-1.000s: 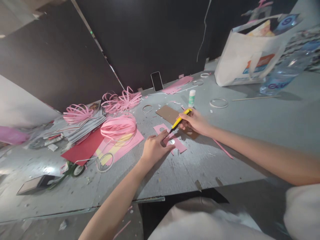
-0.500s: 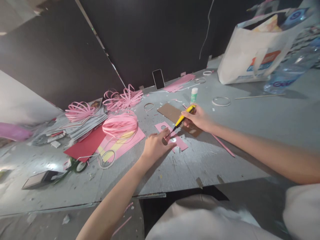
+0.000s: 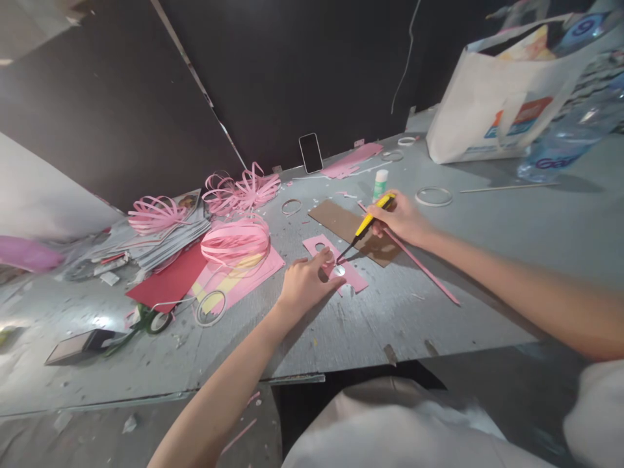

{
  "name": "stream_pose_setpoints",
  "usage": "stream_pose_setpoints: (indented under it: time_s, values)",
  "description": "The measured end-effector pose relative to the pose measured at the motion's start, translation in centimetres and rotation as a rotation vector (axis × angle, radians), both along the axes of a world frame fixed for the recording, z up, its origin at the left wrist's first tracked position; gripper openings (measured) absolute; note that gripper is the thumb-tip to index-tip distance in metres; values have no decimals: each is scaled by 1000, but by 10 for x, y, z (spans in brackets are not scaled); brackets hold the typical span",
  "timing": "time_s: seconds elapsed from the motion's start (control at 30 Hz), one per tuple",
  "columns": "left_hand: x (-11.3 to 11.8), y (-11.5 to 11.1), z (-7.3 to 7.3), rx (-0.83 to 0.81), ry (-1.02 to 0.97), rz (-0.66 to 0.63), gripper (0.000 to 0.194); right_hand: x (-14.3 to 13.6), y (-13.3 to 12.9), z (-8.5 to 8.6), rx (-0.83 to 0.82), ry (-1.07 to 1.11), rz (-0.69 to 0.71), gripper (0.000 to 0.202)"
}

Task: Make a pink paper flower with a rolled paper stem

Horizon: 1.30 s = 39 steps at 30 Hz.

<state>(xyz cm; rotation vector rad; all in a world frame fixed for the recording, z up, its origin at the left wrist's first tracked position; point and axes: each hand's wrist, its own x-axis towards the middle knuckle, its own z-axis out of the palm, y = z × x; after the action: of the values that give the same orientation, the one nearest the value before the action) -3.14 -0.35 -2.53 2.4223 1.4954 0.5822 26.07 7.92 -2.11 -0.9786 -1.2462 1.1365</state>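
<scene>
My left hand rests on a pink paper strip with round holes in it, holding it down against the table. Thumb and fingertips are bent around a small whitish disc on the strip. In a pen-like grip, my right hand holds a yellow craft knife. The knife's thin dark end slants down to the paper beside the disc, close to my left fingertips. Behind the strip lies a brown cardboard piece, partly under my right hand.
Looped pink paper strips and a red sheet lie left. A glue stick, a phone and a thin pink strip are nearby. Right stand a white bag and a bottle. The table's front edge runs below.
My right hand has moved slightly right and back with the knife, whose tip has shifted a little right on the paper. My left hand has hardly moved.
</scene>
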Motion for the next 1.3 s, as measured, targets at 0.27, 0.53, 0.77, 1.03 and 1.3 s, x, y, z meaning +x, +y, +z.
stream_pose_setpoints:
  time_s: [0.27,0.53,0.77,1.03,1.3]
  values:
    - [2,-2,4,-20,40,42,64,7,2,6,16,-15,12,61]
    - [2,-3,4,-32,36,24,61,6,-1,10,-14,-45,-27,61]
    - [3,-3,6,-45,29,20,62,20,7,10,31,-64,-130,58]
    - [3,-3,9,-56,11,-5,69,10,8,13,-67,126,-107,48]
    - [3,-3,13,-74,30,-28,72,-16,-4,2,-34,161,49,53]
